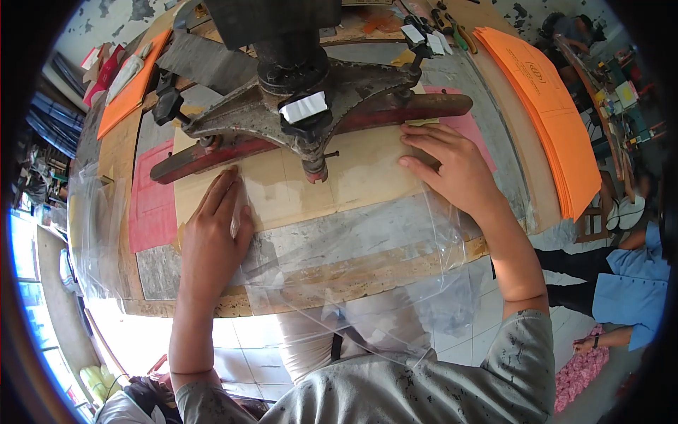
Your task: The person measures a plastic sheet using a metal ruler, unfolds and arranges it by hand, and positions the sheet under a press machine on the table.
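A clear plastic sheet (367, 226) lies across a tan board (374, 162) and hangs over the table's front edge. My left hand (217, 230) rests on the sheet's left part, fingers stretched out toward the bar, thumb apart. On the right, my right hand (452, 164) lies by the board's far right corner, fingers spread and thumb apart, its fingertips near a small yellow strip (422, 121). Above the board runs a long dark red bar (367, 119), mounted under a metal press head (296, 106). Whether the bar touches the sheet I cannot tell.
Orange printed sheets (537, 85) are stacked at the right, with more orange sheets (134, 88) at the back left. Pink sheets (152, 205) flank the board. Pliers (462, 34) lie at the back. A person in a blue shirt (632, 290) is at the right.
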### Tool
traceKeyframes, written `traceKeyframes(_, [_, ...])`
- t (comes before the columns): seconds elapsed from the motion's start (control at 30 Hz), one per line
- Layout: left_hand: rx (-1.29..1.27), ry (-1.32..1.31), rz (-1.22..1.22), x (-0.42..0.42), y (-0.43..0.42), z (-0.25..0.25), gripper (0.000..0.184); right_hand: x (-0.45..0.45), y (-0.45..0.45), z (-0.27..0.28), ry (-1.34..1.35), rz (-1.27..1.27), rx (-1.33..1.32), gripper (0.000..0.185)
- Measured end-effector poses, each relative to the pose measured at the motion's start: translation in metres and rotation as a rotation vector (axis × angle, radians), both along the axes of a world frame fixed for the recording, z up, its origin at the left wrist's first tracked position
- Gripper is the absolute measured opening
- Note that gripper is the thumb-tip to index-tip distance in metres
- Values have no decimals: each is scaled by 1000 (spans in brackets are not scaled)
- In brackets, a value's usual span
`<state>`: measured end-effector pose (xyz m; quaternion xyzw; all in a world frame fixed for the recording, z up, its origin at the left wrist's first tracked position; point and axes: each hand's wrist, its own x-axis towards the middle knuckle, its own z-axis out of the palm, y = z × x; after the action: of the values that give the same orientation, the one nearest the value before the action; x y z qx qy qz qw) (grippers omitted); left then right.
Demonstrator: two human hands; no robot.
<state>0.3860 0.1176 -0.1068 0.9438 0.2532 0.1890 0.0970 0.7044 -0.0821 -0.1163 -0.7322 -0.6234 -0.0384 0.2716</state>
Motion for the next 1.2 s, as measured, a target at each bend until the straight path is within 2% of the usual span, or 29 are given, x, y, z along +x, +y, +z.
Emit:
traceKeyframes(0.2, [84,-9,-43,-4,4,-3,37,3,-2,-4,-151,53,12,32])
traceKeyframes(0.4, [20,-6,-59,-10,0,-6,37,-5,-19,3,20,58,-35,30])
traceKeyframes(0.5, [19,-52,-95,-27,-10,-8,37,-14,-37,-4,26,83,66,31])
traceKeyframes(0.6, [-62,-82,-60,-52,-31,-13,38,-30,-63,-10,193,25,100,32])
traceKeyframes(0.7, [-97,-77,8,-77,-53,-19,40,-45,-79,-8,108,-33,109,33])
traceKeyframes(0.93, [87,-143,118,-90,-82,-36,46,-53,-97,-16,79,-99,214,31])
traceKeyframes(1.2, [162,-348,130,-87,-79,-50,36,-54,-102,-19,-7,-113,336,24])
